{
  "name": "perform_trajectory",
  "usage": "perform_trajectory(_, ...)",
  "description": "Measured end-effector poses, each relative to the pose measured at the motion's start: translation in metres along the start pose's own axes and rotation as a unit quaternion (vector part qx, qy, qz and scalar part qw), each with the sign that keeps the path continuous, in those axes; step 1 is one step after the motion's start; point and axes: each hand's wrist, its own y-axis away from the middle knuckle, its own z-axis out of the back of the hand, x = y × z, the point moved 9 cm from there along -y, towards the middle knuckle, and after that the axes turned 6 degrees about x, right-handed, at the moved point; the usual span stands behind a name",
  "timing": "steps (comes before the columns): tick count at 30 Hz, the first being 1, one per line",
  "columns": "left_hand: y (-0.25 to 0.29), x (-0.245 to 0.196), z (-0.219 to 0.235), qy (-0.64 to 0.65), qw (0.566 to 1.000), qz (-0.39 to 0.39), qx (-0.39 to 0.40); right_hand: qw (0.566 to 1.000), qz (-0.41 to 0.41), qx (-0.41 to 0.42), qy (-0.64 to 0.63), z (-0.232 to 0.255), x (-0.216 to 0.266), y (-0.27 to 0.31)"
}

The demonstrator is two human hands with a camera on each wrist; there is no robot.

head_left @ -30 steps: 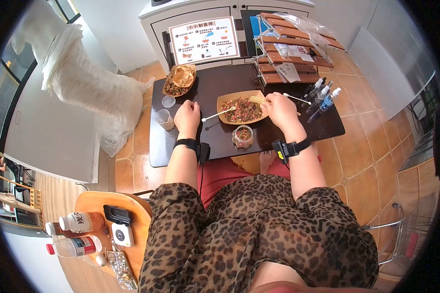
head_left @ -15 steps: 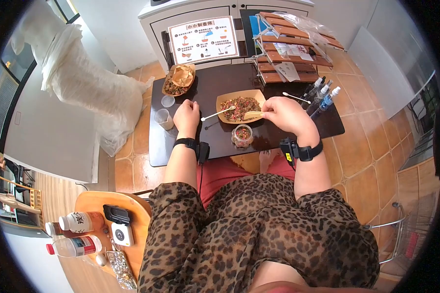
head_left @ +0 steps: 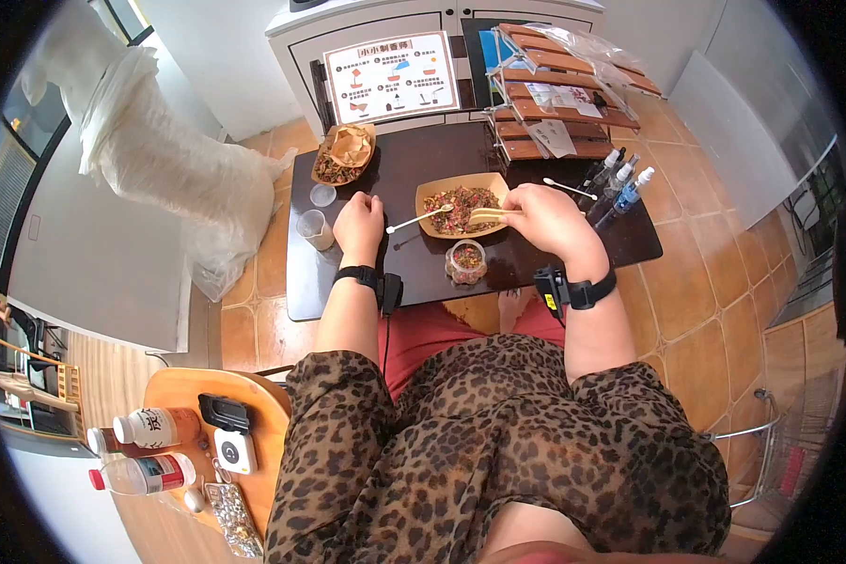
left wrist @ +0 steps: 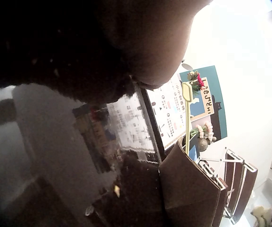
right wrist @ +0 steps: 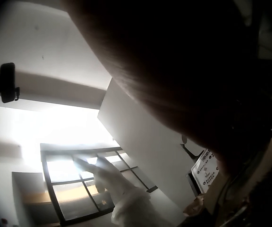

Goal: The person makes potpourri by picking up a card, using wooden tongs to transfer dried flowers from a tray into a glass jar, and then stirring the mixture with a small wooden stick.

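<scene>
One slender pale-yellow utensil (head_left: pixel 488 215): right hand (head_left: pixel 556 222) grip clamped on it, at brown paper tray (head_left: pixel 462 180) (left hand (head_left: pixel 358 226): fingers curled)

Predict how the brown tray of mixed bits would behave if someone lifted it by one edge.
The tray looks thin-walled, so it may flex. Its loose mix would probably slide. The spoon lying across its rim could drop off.

Seemingly a small craft workshop, pictured instruction sheet (head_left: pixel 392 77), slim bottles (head_left: pixel 624 196), dark table (head_left: pixel 399 155), tiled floor (head_left: pixel 691 268)
</scene>
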Motion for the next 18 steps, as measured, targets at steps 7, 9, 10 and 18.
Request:
perform_trajectory(7, 0.000, 0.000, 0.000, 0.000, 1.000, 0.002, 0.000, 0.994, -0.002, -0.090, 0.069, -0.010, -0.011, -0.008)
perform_trajectory(9, 0.000, -0.001, 0.001, 0.000, 1.000, 0.002, 0.001, 0.993, 0.000, -0.084, 0.079, -0.020, -0.013, -0.013)
perform_trajectory(10, 0.000, -0.001, 0.001, 0.000, 1.000, 0.001, 0.002, 0.994, 0.001, -0.076, 0.082, -0.025, -0.010, -0.015)
perform_trajectory(18, 0.001, -0.002, 0.002, 0.007, 1.000, 0.001, 0.000, 0.992, 0.017, -0.068, 0.107, -0.055, -0.001, -0.026)
